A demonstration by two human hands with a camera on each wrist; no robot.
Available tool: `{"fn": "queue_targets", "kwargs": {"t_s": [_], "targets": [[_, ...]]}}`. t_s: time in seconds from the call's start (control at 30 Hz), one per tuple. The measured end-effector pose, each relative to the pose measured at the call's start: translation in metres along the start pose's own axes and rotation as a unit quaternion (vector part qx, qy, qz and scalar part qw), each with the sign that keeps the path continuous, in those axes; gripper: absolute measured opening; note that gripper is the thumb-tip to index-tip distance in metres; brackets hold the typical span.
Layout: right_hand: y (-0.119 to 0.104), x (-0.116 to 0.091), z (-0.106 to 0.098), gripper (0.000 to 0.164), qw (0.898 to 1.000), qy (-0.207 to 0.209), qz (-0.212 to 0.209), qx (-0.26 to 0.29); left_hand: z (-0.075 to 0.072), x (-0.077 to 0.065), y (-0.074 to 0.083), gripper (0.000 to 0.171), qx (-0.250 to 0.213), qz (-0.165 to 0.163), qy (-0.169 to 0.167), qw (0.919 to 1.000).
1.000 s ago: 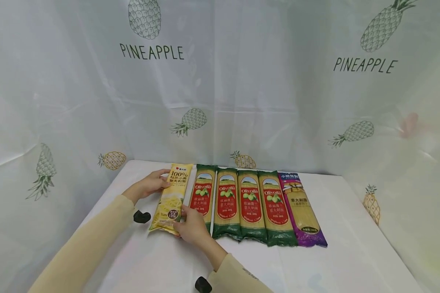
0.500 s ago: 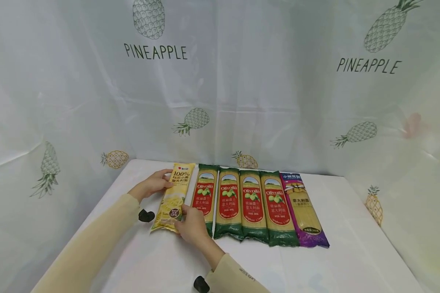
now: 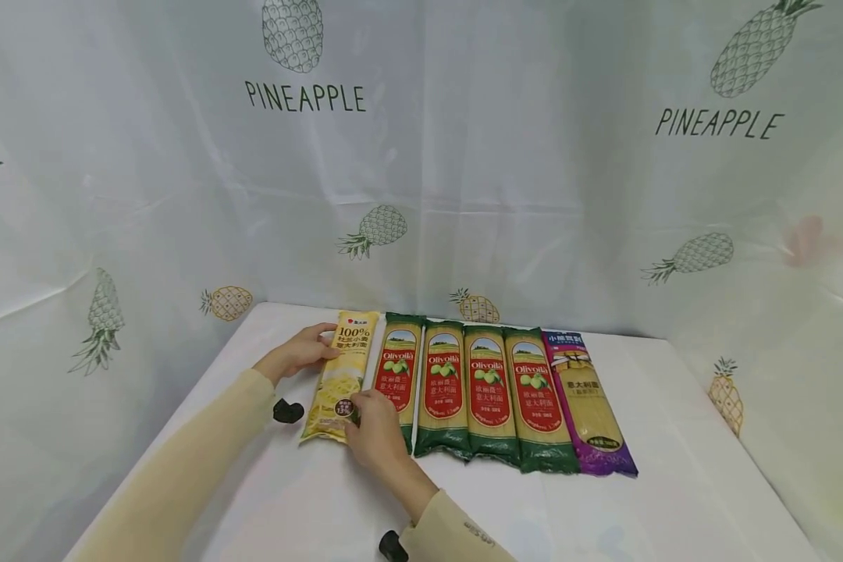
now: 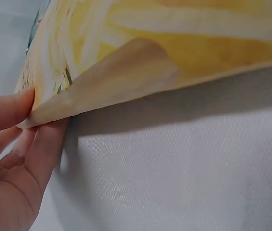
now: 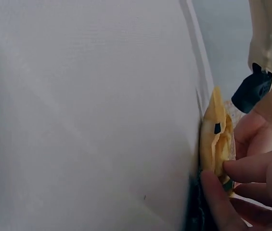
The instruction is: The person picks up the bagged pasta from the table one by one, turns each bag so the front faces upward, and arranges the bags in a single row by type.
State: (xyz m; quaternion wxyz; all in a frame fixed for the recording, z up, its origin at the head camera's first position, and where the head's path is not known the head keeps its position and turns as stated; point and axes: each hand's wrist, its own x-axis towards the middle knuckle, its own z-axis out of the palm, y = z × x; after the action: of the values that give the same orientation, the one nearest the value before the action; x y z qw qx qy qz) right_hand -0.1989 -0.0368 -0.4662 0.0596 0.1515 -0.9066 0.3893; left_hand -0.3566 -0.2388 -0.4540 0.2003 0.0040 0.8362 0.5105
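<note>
A yellow pasta packet (image 3: 339, 378) lies slightly slanted on the white table at the left end of a row of packets. My left hand (image 3: 298, 353) holds its left edge; in the left wrist view, the thumb is above the edge and fingers (image 4: 46, 149) are beneath it. Down at the packet's lower right edge, my right hand (image 3: 381, 433) pinches it, partly covering the nearest green-ended spaghetti packet (image 3: 399, 371). The right wrist view shows the yellow packet's end (image 5: 216, 139) between that hand's thumb and finger.
Several matching spaghetti packets (image 3: 490, 390) lie side by side to the right, ending with a purple-edged pasta packet (image 3: 590, 398). A pineapple-print curtain (image 3: 492, 179) hangs behind the white table (image 3: 681, 437). A black wrist camera (image 3: 288, 411) sits at the left sleeve.
The whole head view has shifted slightly, so everything appears farther right. My right thumb has slid a little toward the yellow packet's edge. The left hand keeps its hold.
</note>
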Motion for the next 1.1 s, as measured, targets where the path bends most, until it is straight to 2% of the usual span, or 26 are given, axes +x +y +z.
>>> {"fn": "queue_targets", "kwargs": {"t_s": [0.2,0.4,0.5,0.63,0.73,0.87,1.0,1.1], "targets": [[0.002,-0.001,-0.004,0.040,0.999,-0.017,-0.006,-0.035,0.006,0.002,0.002,0.073,0.006,0.011,0.002,0.9999],[0.005,-0.002,-0.005,0.041,0.999,-0.020,0.002,-0.031,0.010,0.003,0.004,0.073,0.017,0.017,-0.001,0.9997],[0.007,-0.002,-0.004,0.043,0.999,-0.025,0.012,-0.022,0.010,0.002,0.004,0.074,0.048,0.023,0.004,0.9986],[0.009,-0.003,-0.004,0.045,0.999,-0.031,0.019,-0.014,0.010,0.001,0.003,0.075,0.102,0.030,0.029,0.9938],[0.011,-0.005,-0.003,0.045,0.999,-0.034,0.009,-0.019,0.010,0.001,0.001,0.072,0.132,0.041,0.052,0.9890],[0.013,-0.007,-0.005,0.045,0.999,-0.038,-0.005,-0.029,0.010,0.001,-0.003,0.069,0.158,0.055,0.062,0.9840],[0.012,-0.007,-0.008,0.047,0.999,-0.044,-0.010,-0.022,0.008,-0.001,-0.005,0.069,0.158,0.060,0.050,0.9844],[0.013,-0.007,-0.010,0.049,0.998,-0.059,-0.005,0.004,0.005,-0.002,-0.007,0.070,0.151,0.062,0.038,0.9859]]}}
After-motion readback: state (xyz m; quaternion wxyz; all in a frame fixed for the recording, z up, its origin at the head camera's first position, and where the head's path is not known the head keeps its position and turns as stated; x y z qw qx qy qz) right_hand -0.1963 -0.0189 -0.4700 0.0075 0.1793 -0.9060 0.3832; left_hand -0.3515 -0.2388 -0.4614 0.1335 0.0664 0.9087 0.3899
